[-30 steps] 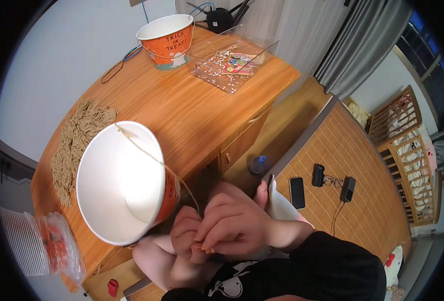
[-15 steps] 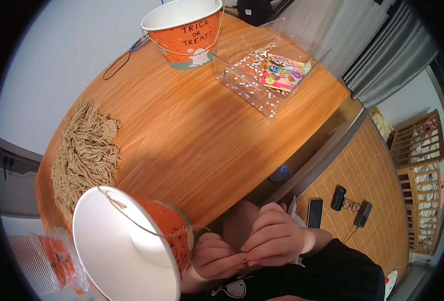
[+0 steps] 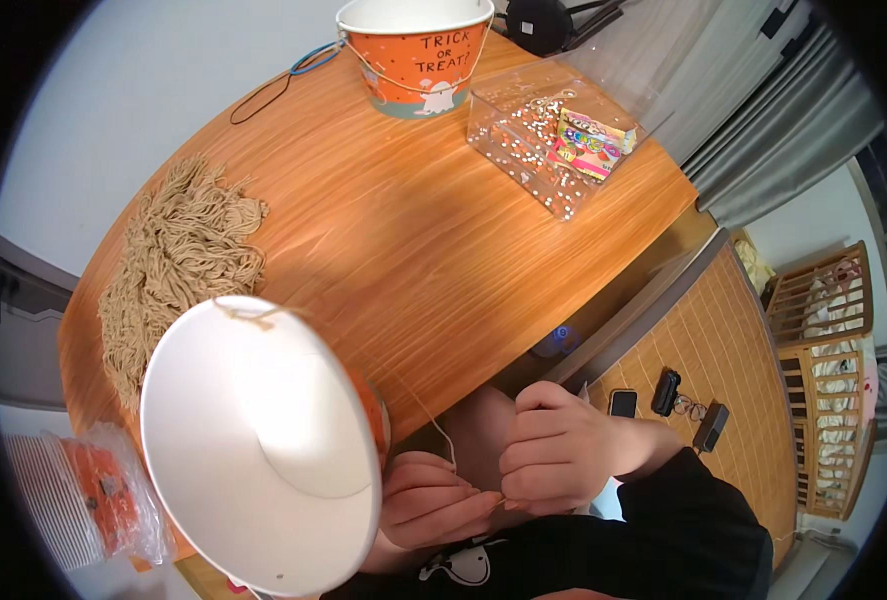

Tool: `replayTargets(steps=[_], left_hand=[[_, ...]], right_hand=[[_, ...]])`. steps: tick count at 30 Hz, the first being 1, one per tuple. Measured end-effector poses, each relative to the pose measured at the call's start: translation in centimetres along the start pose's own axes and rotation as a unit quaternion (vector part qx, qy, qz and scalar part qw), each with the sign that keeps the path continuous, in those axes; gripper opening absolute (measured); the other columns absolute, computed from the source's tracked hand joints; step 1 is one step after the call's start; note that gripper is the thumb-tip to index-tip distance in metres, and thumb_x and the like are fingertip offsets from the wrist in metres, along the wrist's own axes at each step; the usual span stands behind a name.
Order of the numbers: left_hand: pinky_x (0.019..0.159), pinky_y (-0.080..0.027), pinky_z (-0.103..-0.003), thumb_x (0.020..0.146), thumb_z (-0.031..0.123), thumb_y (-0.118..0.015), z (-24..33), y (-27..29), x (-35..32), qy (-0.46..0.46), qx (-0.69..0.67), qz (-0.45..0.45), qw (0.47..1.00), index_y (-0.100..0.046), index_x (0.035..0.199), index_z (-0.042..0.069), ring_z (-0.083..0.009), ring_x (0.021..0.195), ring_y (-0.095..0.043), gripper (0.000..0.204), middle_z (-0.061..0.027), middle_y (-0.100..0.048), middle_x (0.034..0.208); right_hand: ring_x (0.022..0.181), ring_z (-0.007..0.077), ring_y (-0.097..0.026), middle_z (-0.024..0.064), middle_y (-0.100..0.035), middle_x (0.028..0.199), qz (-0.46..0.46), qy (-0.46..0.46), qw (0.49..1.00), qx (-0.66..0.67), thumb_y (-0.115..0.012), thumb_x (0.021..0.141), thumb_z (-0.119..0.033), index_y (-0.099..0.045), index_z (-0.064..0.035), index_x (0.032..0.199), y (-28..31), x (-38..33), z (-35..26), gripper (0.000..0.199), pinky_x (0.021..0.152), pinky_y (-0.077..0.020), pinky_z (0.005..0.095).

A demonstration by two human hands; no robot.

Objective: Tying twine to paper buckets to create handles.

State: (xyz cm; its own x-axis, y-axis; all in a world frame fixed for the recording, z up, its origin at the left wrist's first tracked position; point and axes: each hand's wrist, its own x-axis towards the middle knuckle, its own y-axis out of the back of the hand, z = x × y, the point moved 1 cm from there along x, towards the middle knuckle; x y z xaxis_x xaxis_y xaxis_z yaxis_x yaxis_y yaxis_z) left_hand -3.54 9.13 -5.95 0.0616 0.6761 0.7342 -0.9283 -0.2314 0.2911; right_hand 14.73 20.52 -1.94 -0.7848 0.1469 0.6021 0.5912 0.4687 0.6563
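- Right, the left hand (image 3: 433, 497) and right hand (image 3: 560, 452) meet at six o'clock, fingertips pinched narrow on a thin tan string (image 3: 433, 425).
- The string runs up to the white-lined orange paper bucket (image 3: 258, 440) at seven o'clock, lying tilted at the counter (image 3: 383, 230) edge.
- One knot (image 3: 248, 315) sits on its far rim; the near end looks unfinished, I'd judge.
- A finished bucket (image 3: 415, 55) stands at twelve, and cut twine (image 3: 178, 265) is piled at nine.
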Motion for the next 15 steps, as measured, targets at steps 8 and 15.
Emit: replayTargets(steps=[8,15], left_hand=[[0.068,-0.057,-0.036,0.055,0.013,-0.086,4.9,3.8,1.0,0.082,0.074,-0.053,0.992,-0.072,0.087,0.014,-0.0206,0.071,-0.063,0.035,-0.0003,-0.060,0.077],[0.062,-0.057,-0.035,0.054,0.004,-0.082,5.7,5.1,-1.5,0.174,0.072,0.018,0.982,-0.067,0.087,0.013,-0.0198,0.065,-0.063,0.038,-0.0003,-0.060,0.076]], right_hand=[[0.076,0.0212,-0.055,0.0012,-0.055,0.075,-0.033,0.061,0.997,0.034,-0.073,0.086,-0.024,-0.057,-0.0114,0.075,0.6,3.6,-3.1,0.023,0.077,-0.0426,0.0360],[0.090,0.0354,-0.061,0.0159,-0.066,0.097,0.038,-0.186,0.977,-0.100,-0.050,0.095,-0.009,-0.061,-0.0010,0.094,3.9,8.6,5.6,0.014,0.080,-0.0495,0.0441]])
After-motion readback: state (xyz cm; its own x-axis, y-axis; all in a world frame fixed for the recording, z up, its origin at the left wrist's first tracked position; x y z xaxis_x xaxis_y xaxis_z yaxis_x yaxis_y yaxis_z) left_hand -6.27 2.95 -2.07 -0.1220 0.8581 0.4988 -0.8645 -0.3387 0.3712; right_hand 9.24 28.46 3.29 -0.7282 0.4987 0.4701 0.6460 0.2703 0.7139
